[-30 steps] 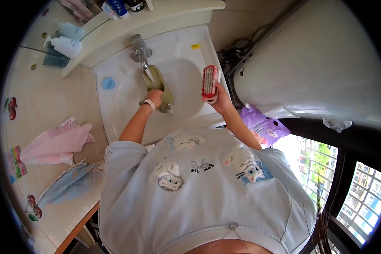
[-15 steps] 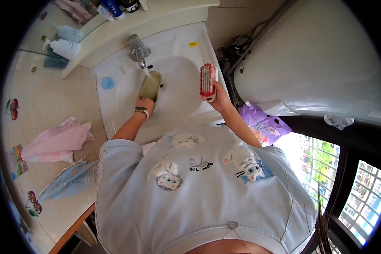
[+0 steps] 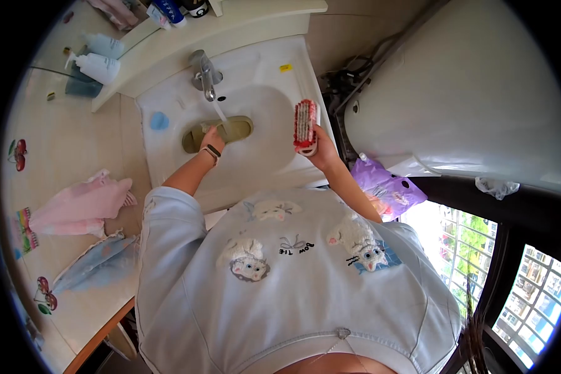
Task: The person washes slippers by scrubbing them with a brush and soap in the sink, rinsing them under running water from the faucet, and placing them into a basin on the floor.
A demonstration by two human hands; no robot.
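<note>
In the white sink (image 3: 262,168), my left hand (image 3: 212,139) grips an olive-green slipper (image 3: 237,129) by its strap area. The slipper lies roughly level, its sole end to the right under the stream from the chrome faucet (image 3: 206,75). My left fingers are partly hidden around the strap. Over the basin's right side, my right hand (image 3: 324,149) is closed around a scrub brush (image 3: 305,124) with red and pale bristles. The bristle side faces up towards me, apart from the slipper.
A blue round object (image 3: 159,120) sits on the sink's left rim. A white pump bottle (image 3: 96,67) stands on the ledge at upper left. A purple bag (image 3: 386,187) is right of the sink, below a large white appliance (image 3: 455,93). Pink cloth (image 3: 84,206) hangs at left.
My left hand has turned the slipper from a near-upright angle to nearly crosswise in the basin and shifted slightly up. The brush in my right hand has barely moved.
</note>
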